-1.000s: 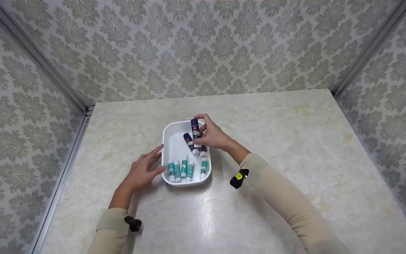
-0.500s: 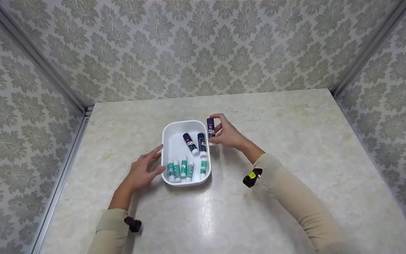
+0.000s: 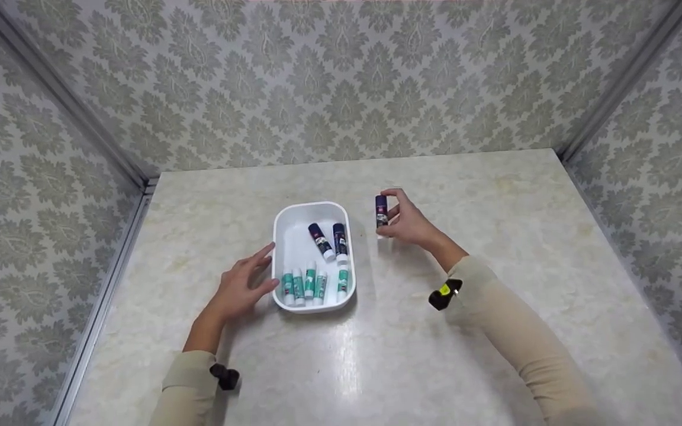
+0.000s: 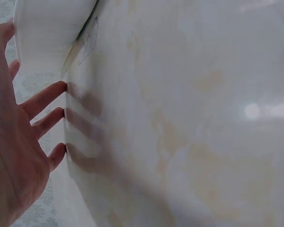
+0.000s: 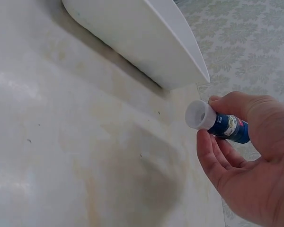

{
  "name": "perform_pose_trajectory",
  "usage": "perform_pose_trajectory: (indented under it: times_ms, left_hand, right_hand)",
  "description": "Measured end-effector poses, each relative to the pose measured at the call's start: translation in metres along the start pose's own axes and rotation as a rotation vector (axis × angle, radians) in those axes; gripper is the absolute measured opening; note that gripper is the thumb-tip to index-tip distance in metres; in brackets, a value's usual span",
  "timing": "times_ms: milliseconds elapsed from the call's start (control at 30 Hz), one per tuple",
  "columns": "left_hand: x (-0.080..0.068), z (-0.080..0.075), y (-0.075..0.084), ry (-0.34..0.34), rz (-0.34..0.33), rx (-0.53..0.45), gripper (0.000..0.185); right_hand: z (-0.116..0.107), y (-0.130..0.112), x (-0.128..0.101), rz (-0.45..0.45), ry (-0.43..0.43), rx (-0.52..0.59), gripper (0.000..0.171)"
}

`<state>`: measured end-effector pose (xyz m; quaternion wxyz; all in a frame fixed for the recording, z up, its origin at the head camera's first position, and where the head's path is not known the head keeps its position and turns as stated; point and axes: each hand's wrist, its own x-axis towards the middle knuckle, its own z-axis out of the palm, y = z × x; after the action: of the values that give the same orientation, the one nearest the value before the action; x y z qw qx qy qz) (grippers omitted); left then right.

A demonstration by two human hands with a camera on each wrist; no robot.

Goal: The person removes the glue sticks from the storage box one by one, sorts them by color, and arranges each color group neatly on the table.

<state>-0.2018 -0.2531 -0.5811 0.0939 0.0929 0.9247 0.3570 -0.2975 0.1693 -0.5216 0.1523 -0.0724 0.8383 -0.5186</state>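
Observation:
My right hand (image 3: 405,219) pinches a dark blue glue stick (image 3: 381,211) upright, just above the table to the right of the white tray (image 3: 281,225). The right wrist view shows that glue stick (image 5: 217,122) with its white end (image 5: 200,115) pointing toward the camera, held by thumb and fingers. In the tray lie two more dark blue sticks (image 3: 321,241) and several teal ones (image 3: 310,282). My left hand (image 3: 243,285) rests open on the table with its fingertips (image 4: 59,87) against the tray's left side (image 4: 47,33).
The marble-look table (image 3: 495,236) is boxed in by patterned walls (image 3: 341,83) at the back and on both sides. A black band sits on each beige sleeve (image 3: 518,343).
My right hand lifted one dark blue glue stick out of the tray and carried it right, past the tray's rim. The left hand stayed where it was.

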Motion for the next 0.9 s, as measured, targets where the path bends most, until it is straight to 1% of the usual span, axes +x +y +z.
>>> perform_pose_trajectory:
  times_ms: [233, 400, 533, 667, 900]
  left_hand:
    - [0.002, 0.000, -0.001, -0.001, -0.014, 0.006, 0.085]
    - [0.002, 0.000, 0.000, -0.014, -0.019, 0.019, 0.085]
    - [0.001, 0.000, 0.000, -0.021, -0.021, 0.028, 0.085]
    - [0.001, 0.000, 0.000, -0.020, -0.023, 0.016, 0.086]
    - [0.000, 0.000, 0.000, -0.011, -0.004, 0.011, 0.086]
  right_hand:
    - [-0.006, 0.017, 0.000, 0.030, -0.021, 0.025, 0.094]
    - [-0.006, 0.033, -0.002, 0.067, -0.017, -0.011, 0.093]
    - [-0.006, 0.043, -0.002, 0.086, -0.018, -0.005, 0.093]
    - [-0.008, 0.047, -0.002, 0.102, -0.026, 0.000, 0.092]
    - [-0.009, 0.047, 0.000, 0.142, -0.024, -0.050, 0.088]
